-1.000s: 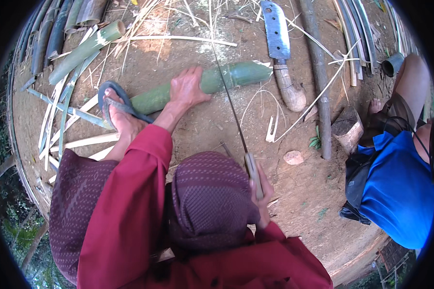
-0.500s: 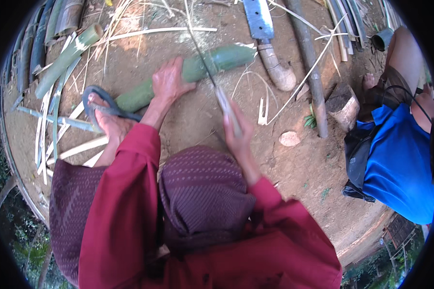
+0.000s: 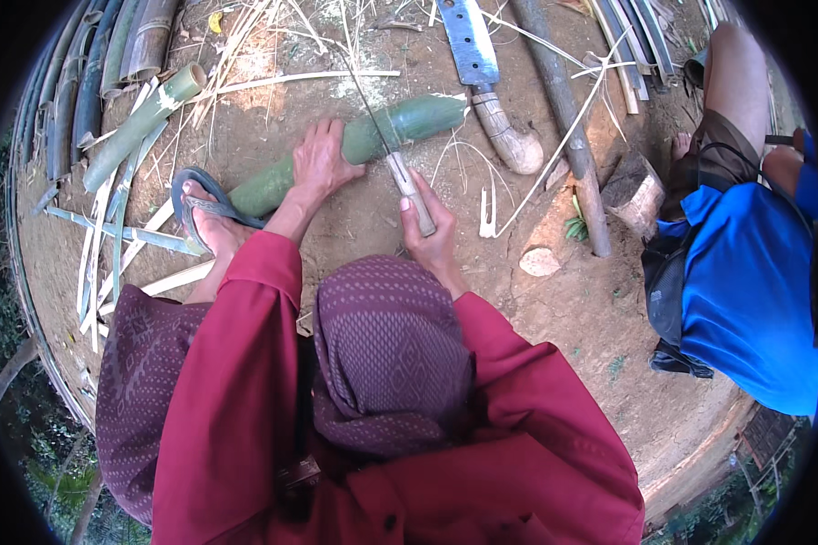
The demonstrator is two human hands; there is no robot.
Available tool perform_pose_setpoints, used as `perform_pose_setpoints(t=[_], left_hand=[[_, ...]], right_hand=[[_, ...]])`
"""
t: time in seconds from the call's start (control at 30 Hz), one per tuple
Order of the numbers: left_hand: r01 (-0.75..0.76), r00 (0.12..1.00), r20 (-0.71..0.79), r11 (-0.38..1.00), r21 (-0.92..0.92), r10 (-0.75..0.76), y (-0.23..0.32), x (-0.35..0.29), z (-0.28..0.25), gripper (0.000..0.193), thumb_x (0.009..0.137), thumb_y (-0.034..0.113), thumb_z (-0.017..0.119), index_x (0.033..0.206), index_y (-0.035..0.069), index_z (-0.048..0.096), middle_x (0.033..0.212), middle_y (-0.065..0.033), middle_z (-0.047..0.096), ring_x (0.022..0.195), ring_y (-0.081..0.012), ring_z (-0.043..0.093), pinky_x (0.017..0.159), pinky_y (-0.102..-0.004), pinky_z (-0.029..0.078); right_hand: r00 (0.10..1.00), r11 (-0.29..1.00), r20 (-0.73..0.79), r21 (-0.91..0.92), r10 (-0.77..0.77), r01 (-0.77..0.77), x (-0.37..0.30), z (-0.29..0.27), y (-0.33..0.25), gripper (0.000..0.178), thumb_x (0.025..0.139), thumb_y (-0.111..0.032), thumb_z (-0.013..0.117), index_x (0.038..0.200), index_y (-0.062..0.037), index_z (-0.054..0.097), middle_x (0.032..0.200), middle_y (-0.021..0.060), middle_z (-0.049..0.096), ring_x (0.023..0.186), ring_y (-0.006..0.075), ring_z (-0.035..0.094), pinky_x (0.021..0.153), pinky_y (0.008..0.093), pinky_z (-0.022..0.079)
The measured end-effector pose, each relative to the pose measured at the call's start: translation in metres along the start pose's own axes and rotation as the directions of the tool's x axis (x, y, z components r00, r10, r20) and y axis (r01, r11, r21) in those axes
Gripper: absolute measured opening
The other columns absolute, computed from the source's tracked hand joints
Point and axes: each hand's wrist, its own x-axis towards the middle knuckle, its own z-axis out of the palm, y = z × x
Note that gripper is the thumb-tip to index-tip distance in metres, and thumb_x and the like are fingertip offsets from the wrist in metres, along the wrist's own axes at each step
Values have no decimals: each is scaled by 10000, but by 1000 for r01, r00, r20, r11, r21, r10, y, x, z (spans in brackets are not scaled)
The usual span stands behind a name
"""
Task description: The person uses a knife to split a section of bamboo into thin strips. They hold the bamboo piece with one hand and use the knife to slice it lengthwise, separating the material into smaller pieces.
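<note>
Though nearer the bamboo [image 3: 434, 118] than before, right hand [image 3: 438, 234] with grip tight round saw handle [image 3: 405, 182], left hand [image 3: 321, 165] round bamboo.

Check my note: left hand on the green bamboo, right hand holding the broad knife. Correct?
Not quite: the head view shows the right hand holding a long, thin-bladed tool, not the broad knife; the left hand is on the green bamboo, as noted.
</note>
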Motion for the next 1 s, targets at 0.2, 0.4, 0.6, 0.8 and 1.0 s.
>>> perform_pose_setpoints(t=[0.2, 0.4, 0.6, 0.8, 1.0], left_hand=[[95, 994, 39, 994, 56, -97, -11, -2, 3, 723, 527, 311, 824, 1136, 55, 531, 1115, -123, 554, 1066, -317, 546, 870, -444, 479], [42, 992, 119, 999, -20, -39, -26, 24, 8, 727, 532, 374, 798, 1149, 71, 560, 1125, -131, 569, 1065, -307, 566, 855, -441, 503], [42, 985, 171, 999, -17, -39, -38, 44, 3, 744, 512, 418, 772, 1144, 76, 578, 1071, -127, 614, 990, -311, 612, 825, -436, 518], [71, 987, 146, 997, -8, -69, -36, 52, 17, 745, 509, 417, 775, 1138, 72, 577, 1086, -123, 615, 1012, -301, 608, 820, -432, 519], [89, 985, 146, 996, 3, -88, -30, 51, -2, 702, 522, 392, 782, 1110, 68, 577, 1078, -130, 611, 1023, -307, 598, 834, -426, 514]], right_hand=[[997, 994, 63, 91, 54, -60, -5, 11, 26, 482, 878, -167, 569, 1319, 9, 490, 991, 221, 678, 717, 189, 668, 680, 317, 538], [995, 995, -4, 22, -102, 102, 28, 28, 44, 474, 893, -185, 561, 1328, -15, 486, 1003, 206, 672, 684, 149, 653, 585, 296, 546], [987, 984, -53, -103, -149, 143, -83, -29, 35, 473, 889, -155, 562, 1327, 3, 479, 1033, 220, 669, 718, 192, 681, 621, 318, 565], [988, 976, 57, -174, 141, -129, -70, -40, 7, 453, 889, -120, 566, 1305, 41, 488, 1190, 253, 594, 968, 241, 664, 800, 304, 527], [1000, 998, -17, -55, 11, -12, -12, 7, 15, 453, 893, -125, 573, 1307, 40, 486, 1216, 237, 586, 1091, 271, 605, 907, 335, 476]])
